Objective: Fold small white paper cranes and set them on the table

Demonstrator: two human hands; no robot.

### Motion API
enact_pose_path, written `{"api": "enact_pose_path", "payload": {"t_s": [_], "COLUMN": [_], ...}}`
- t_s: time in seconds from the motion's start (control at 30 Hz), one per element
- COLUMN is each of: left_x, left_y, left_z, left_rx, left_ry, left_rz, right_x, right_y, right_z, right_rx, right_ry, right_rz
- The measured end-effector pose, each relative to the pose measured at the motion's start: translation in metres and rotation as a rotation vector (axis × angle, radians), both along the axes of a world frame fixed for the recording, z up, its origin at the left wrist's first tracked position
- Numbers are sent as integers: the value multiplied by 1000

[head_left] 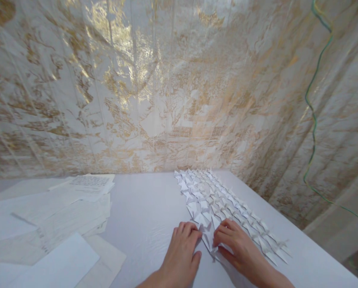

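A white origami piece (208,237) with pointed tips lies on the white table between my two hands, at the near end of a row. My left hand (181,250) rests at its left side, fingers bent and thumb held apart, with the fingertips touching its edge. On the other side, my right hand (237,246) has its fingers and thumb closed at the piece's right edge. Rows of similar white origami pieces (217,196) stretch from my hands to the back of the table. Part of the nearest piece is hidden behind my fingers.
Loose paper sheets (68,256) overlap on the left of the table, one printed sheet (90,183) near the back. A white table (137,216) meets a gold-patterned curtain (155,100) behind. A green-yellow wire (313,120) hangs at the right, beyond the table's edge.
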State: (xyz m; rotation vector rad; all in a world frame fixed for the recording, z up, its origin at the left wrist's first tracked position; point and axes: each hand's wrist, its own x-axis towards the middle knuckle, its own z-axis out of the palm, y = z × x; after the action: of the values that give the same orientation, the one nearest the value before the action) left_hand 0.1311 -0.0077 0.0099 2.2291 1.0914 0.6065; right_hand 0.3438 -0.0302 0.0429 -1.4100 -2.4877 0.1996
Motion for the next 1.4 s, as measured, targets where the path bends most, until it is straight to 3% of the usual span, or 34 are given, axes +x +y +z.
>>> {"api": "enact_pose_path", "payload": {"t_s": [0.27,0.73,0.87,1.03,1.4], "left_x": [7,10,7,7,16], "left_y": [1,-8,-11,2,36], "left_z": [-1,-1,0,-2,1], "left_rx": [27,-8,-24,-17,19], "left_ry": [-6,38,39,28,27], "left_rz": [0,7,76,218,211], "right_x": [2,-7,-5,-3,-4], "right_y": [-10,0,-2,-2,4], "right_z": [1,-3,-3,-4,-4], "right_rx": [2,8,34,52,50], "right_ry": [-86,-172,-167,-155,-195], "right_rz": [-12,-55,-47,-21,-29]}}
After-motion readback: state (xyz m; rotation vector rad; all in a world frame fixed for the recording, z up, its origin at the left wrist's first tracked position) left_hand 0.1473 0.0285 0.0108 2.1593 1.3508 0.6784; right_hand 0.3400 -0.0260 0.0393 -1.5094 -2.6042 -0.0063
